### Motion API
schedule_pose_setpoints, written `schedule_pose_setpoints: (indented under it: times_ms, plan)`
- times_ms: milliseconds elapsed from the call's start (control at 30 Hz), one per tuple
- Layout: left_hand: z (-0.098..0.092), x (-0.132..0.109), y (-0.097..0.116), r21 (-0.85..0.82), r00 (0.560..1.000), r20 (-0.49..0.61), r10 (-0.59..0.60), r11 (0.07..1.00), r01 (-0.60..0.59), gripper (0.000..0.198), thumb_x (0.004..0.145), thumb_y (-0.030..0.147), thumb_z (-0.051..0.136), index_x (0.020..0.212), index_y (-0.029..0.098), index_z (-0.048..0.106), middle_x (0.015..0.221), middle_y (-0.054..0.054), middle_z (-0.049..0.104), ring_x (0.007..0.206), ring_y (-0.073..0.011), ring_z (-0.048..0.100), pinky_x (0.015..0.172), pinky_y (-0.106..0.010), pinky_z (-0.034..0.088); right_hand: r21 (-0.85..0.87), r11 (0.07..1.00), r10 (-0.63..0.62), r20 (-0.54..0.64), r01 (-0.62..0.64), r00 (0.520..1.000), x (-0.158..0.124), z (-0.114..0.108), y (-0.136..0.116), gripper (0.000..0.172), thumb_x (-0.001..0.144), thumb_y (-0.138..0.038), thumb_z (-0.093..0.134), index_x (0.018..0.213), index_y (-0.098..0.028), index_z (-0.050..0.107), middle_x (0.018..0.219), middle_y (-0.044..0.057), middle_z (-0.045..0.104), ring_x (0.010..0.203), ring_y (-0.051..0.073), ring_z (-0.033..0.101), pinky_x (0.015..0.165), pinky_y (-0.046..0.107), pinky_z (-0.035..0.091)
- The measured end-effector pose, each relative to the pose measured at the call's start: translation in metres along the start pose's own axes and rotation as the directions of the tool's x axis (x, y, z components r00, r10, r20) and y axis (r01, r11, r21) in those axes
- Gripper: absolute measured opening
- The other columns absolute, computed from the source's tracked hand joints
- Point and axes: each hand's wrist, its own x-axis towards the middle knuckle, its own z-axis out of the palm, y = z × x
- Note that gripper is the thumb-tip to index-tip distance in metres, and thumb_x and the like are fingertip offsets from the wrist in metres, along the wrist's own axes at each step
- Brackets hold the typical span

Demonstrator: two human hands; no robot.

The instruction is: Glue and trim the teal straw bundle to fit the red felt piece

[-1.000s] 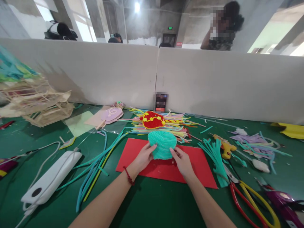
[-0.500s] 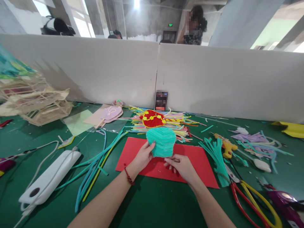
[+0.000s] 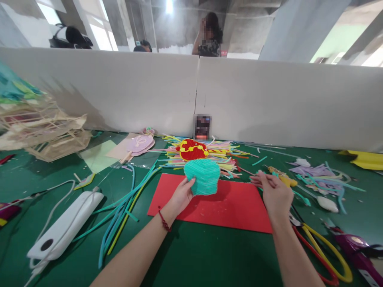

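My left hand [image 3: 182, 195] pinches the lower left edge of a teal fan-shaped piece [image 3: 202, 177], its face covered with rows of pipe cleaner. It is held above a red sheet [image 3: 239, 203] lying on the table. At the right end of that sheet is my right hand [image 3: 273, 193], over the place of a bundle of teal pipe cleaners, which it almost wholly covers. Its fingers are drawn together; what is between them is hidden. Behind the teal piece, a red oval piece with yellow trim [image 3: 193, 150] rests on a heap of coloured pipe cleaners [image 3: 227, 163].
Scissors [image 3: 326, 247] and a purple glue gun [image 3: 356, 247] lie at right, near purple scraps [image 3: 314, 173]. At left are a white power strip [image 3: 66, 223], loose pipe cleaners [image 3: 119, 223] and a wooden-stick frame [image 3: 56, 139]. A white partition [image 3: 119, 91] stands behind; a person [image 3: 209, 36] is beyond it.
My right hand has moved right, from the lower edge of the teal piece to the teal bundle, now covering it. My left hand still holds the piece. The person behind has shifted left.
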Motion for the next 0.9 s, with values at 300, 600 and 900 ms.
schedule_pose_setpoints:
  times_ms: [300, 600, 900]
  plan:
    - [0.001, 0.001, -0.001, -0.016, 0.999, 0.007, 0.034, 0.999, -0.034, 0.028, 0.079, 0.022, 0.068, 0.106, 0.016, 0.064, 0.107, -0.008, 0.069, 0.099, -0.0212, 0.064, 0.091, -0.035, 0.051, 0.016, 0.997, 0.058, 0.417, -0.071, 0.907, -0.039, 0.041, 0.005, 0.052, 0.076, -0.056, 0.055, 0.109, -0.017, 0.065, 0.115, 0.014, 0.067, 0.108, 0.029, 0.061, 0.096, 0.045, 0.046]
    - [-0.002, 0.002, -0.001, -0.018, 0.994, 0.104, -0.044, 0.999, 0.046, 0.030, 0.077, 0.033, 0.070, 0.100, 0.015, 0.066, 0.103, -0.010, 0.071, 0.104, -0.0265, 0.062, 0.096, -0.040, 0.047, 0.200, 0.950, 0.106, 0.516, -0.239, 0.850, -0.059, 0.064, -0.019, 0.045, 0.058, -0.055, 0.074, 0.080, -0.018, 0.066, 0.077, 0.007, 0.073, 0.082, 0.026, 0.068, 0.078, 0.036, 0.052]
    - [-0.002, 0.000, -0.003, -0.005, 0.998, 0.067, -0.014, 1.000, 0.015, 0.024, 0.081, 0.027, 0.068, 0.101, 0.015, 0.063, 0.101, -0.009, 0.070, 0.095, -0.0213, 0.066, 0.089, -0.035, 0.051, 0.173, 0.906, 0.188, 0.653, -0.387, 0.733, -0.073, 0.070, -0.017, 0.049, 0.058, -0.058, 0.073, 0.080, -0.015, 0.070, 0.075, 0.010, 0.074, 0.064, 0.022, 0.068, 0.043, 0.026, 0.050]
